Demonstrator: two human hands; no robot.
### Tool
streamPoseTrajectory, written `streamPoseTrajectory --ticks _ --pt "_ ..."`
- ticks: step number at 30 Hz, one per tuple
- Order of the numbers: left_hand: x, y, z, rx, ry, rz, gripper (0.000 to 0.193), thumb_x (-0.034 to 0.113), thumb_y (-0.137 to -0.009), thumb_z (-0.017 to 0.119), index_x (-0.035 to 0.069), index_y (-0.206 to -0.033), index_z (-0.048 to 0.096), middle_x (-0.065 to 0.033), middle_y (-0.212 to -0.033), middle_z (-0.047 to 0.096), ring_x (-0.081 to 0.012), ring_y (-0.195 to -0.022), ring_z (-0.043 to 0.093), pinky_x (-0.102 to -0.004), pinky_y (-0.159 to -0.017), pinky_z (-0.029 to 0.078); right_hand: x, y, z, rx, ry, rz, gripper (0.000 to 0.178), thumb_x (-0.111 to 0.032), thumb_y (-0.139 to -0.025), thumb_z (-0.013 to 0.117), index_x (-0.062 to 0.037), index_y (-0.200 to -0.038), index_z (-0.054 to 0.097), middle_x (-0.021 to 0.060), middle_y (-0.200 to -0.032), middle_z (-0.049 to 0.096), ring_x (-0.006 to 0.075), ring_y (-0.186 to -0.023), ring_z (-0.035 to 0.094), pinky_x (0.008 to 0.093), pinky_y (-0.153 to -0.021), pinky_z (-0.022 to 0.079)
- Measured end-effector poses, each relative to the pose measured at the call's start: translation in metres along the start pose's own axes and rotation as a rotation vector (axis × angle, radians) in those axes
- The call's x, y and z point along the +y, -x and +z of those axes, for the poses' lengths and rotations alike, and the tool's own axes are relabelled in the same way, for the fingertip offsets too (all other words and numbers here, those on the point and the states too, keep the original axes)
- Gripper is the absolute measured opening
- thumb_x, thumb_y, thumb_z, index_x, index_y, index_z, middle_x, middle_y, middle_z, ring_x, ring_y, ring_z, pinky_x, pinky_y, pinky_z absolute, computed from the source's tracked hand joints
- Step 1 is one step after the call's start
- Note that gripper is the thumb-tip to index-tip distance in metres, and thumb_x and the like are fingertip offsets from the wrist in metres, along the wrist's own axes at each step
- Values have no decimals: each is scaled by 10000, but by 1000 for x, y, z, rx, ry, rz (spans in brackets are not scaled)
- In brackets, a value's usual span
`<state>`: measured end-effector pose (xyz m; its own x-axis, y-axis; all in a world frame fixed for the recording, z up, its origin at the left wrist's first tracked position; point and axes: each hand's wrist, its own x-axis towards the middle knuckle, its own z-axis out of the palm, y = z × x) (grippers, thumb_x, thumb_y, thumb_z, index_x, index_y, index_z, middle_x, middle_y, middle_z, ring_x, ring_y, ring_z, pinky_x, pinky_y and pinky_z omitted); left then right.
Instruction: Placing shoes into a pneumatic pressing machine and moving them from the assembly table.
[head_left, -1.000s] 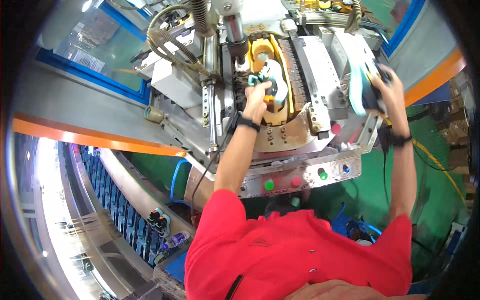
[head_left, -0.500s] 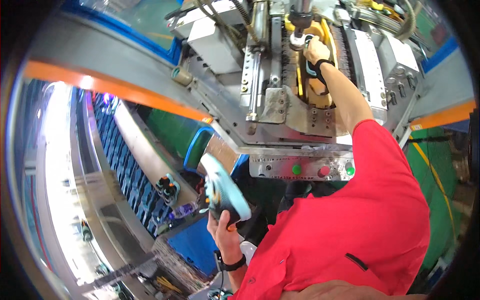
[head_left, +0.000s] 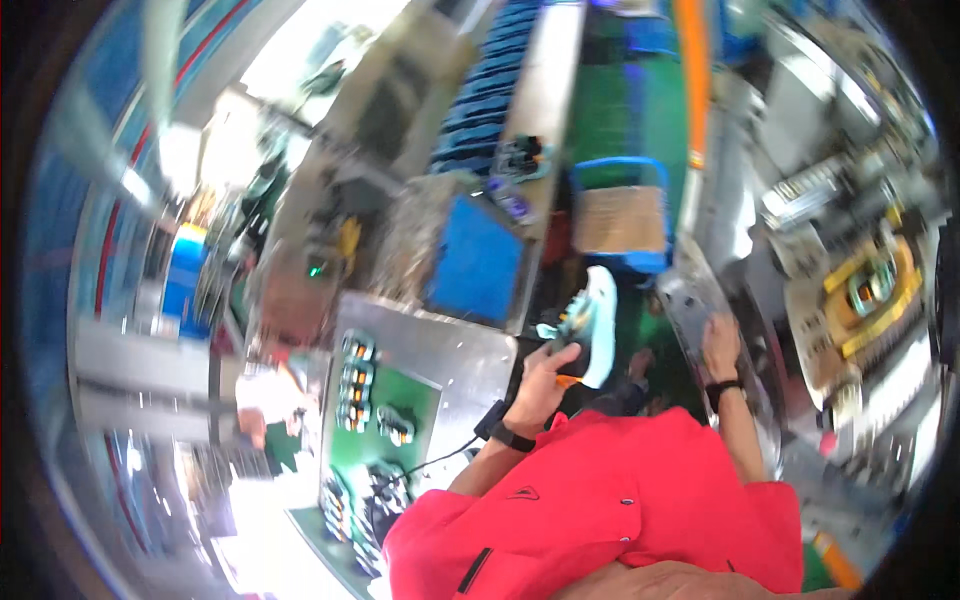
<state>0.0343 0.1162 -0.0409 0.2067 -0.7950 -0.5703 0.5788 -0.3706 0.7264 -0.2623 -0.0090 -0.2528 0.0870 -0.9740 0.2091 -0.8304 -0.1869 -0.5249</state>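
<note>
Fingers of left hand (head_left: pixel 548 368) gripping white shoe (head_left: pixel 592 325), now swinging away from yellow mould (head_left: pixel 868 292); right hand (head_left: pixel 720 340) resting open on the machine beside that mould.

Motion-blurred view, detail is soft. One package: a brown cardboard box (head_left: pixel 622 218), roughly square, sits far centre-right inside a blue-railed cart (head_left: pixel 620 165) on the green floor. Left of it stands a flat blue rectangular panel (head_left: pixel 476 262), plain face, leaning beside a metal table; cannot tell whether it is a sign, a lid or a bin side. Far left, a small green glow (head_left: pixel 316 269) on a dark machine, too blurred to call a screen. No readable labels or signs elsewhere.
</note>
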Motion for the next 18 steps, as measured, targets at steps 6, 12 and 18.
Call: streamPoseTrajectory --ticks 6,12,18 --pt "-2 37 -62 199 41 130 301 50 -845 680 -50 -1112 584 -111 -1019 656 -231 -937 654 -368 -832 531 15 -9 19 30 -84 -134 130 -46 -840 540 -16 -960 577 185 -970 567 386 -953 529 459 -856 432" --pt "-28 23 -202 645 337 169 271 41 -793 719 -74 -1015 614 -152 -946 662 -276 -790 676 -412 -679 566 -50 -86 -5 3 -9 -130 130 -41 -844 578 2 -963 609 164 -897 608 348 -844 589 415 -782 482" --pt "-44 4 -391 1017 403 249 287 20 -714 740 -50 -974 639 -136 -890 657 -256 -734 659 -397 -628 551 -358 -196 -68 70 -396 -717 165 -28 -869 624 -29 -1034 627 90 -942 654 199 -749 589 313 -687 482"
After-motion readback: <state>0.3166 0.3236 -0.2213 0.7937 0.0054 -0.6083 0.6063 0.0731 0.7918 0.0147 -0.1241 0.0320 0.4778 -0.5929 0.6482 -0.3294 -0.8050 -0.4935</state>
